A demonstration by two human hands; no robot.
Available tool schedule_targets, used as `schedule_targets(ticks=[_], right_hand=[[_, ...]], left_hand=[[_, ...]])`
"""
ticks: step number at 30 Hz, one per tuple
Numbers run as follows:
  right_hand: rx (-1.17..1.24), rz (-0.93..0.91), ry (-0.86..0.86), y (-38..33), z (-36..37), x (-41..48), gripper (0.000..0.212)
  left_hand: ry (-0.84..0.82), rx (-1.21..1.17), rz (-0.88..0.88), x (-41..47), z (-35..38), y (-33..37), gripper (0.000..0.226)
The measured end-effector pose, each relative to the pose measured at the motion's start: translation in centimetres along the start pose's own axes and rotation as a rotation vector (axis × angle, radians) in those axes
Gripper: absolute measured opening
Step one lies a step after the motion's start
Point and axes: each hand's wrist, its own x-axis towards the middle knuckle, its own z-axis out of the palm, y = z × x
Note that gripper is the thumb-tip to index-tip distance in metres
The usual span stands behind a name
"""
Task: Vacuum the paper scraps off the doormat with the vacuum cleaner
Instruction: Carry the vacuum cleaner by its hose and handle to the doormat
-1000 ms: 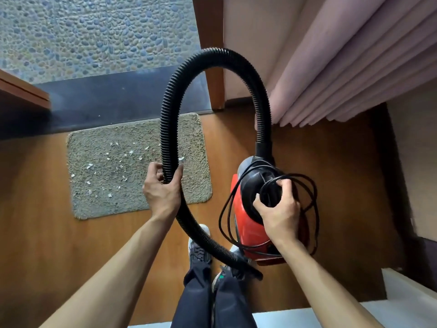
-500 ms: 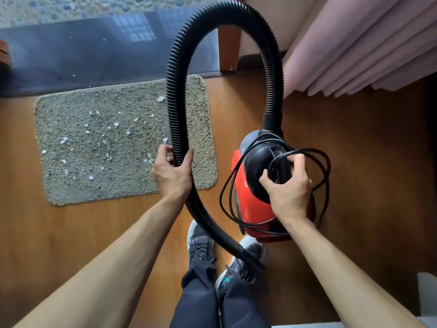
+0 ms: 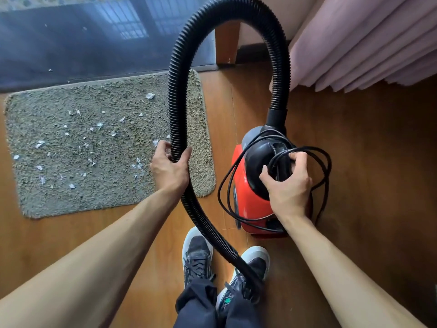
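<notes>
A beige shaggy doormat (image 3: 71,197) lies on the wooden floor at the left, strewn with several small white paper scraps (image 3: 99,125). A red and black vacuum cleaner (image 3: 246,200) is at the right of the mat. My right hand (image 3: 287,185) grips its black top handle together with loops of the black power cord (image 3: 324,166). From the cleaner a black ribbed hose (image 3: 175,74) arches up and back down to its end by my shoes. My left hand (image 3: 169,168) grips the hose over the mat's right edge.
Pink curtains (image 3: 364,43) hang at the upper right. A dark glass door panel (image 3: 82,41) runs behind the mat, with a wooden door frame post (image 3: 225,46) beside it. My two grey shoes (image 3: 197,254) stand on the wooden floor (image 3: 378,162) below the hose.
The view has come closer to the mat, which now lies nearer and more to the left. Both hands keep their hold on hose and handle.
</notes>
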Motion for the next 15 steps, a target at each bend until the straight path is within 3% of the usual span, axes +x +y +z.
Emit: schedule_targets(ticks=[15], right_hand=[[0.013,0.032,0.024,1.1,1.7,1.7,0.046]], left_hand=[[-0.028,0.074,0.043,3.6,1.3,0.9,0.036]])
